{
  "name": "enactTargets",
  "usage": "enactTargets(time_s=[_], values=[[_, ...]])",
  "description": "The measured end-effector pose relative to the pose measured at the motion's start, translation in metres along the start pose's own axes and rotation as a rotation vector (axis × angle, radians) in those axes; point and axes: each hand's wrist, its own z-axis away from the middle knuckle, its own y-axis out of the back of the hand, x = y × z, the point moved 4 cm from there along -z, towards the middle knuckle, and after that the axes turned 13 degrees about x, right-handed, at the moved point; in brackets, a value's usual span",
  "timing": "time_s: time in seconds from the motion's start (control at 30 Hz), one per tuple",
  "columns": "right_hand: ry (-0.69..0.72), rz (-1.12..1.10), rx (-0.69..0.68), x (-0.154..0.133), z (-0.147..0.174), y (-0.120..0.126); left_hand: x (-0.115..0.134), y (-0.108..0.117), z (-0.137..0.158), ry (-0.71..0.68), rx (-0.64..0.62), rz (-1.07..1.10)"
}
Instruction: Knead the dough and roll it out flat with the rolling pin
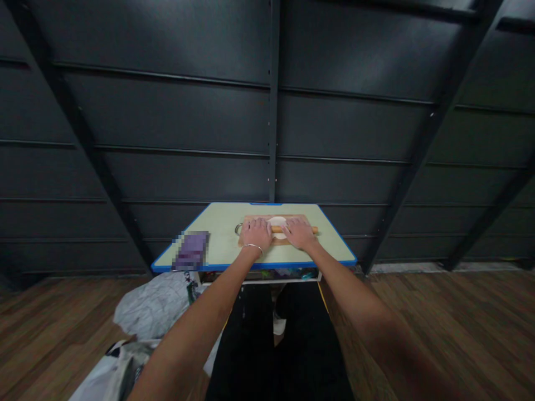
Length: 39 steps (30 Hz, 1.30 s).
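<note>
A wooden rolling pin (276, 229) lies crosswise over a flat, pale round sheet that looks like dough (276, 221). Under both is a light wooden board (246, 241). My left hand (257, 232), with a bracelet at the wrist, is closed over the pin's left part. Over its right part my right hand (298, 232) is closed too, and the pin's tip sticks out beyond it. Both palms press from above, hiding much of the pin and some of the dough's edges. A metal ring (238, 229) shows at the board's left edge, beside my left hand.
The small pale table (221, 250) has a blue rim and an open shelf (288, 274) with assorted items. On its left lies a purple, blurred-out object (192, 249). White bags (154, 306) stand on the wooden floor at left. A dark panelled wall (200, 172) rises behind.
</note>
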Motion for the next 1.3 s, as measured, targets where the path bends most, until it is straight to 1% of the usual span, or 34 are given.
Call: enactTargets(time_s=[0.1,0.17,0.4,0.5,0.73,0.87,1.03,1.3], values=[[-0.015,0.015,0.055,0.000,0.002,0.000,-0.001,-0.003,0.003,-0.005,0.021,0.011],[-0.018,0.026,0.067,0.000,0.003,-0.002,-0.002,-0.005,0.004,0.002,0.024,0.026],[-0.037,0.035,0.075,-0.002,0.009,-0.003,-0.003,-0.008,0.010,0.010,0.041,0.057],[-0.047,0.023,0.073,-0.001,0.012,-0.004,-0.003,-0.008,0.013,-0.007,0.050,0.049],[-0.029,0.001,0.118,-0.001,0.018,-0.007,-0.003,-0.008,0.018,-0.017,0.072,0.041],[-0.032,0.006,0.120,-0.001,0.020,-0.008,-0.005,-0.009,0.019,-0.014,0.071,0.048],[-0.023,-0.007,0.135,-0.002,0.023,-0.007,-0.006,-0.010,0.021,0.005,0.064,0.075],[-0.013,0.020,0.131,-0.005,0.032,-0.003,-0.004,-0.006,0.030,0.008,0.069,0.085]])
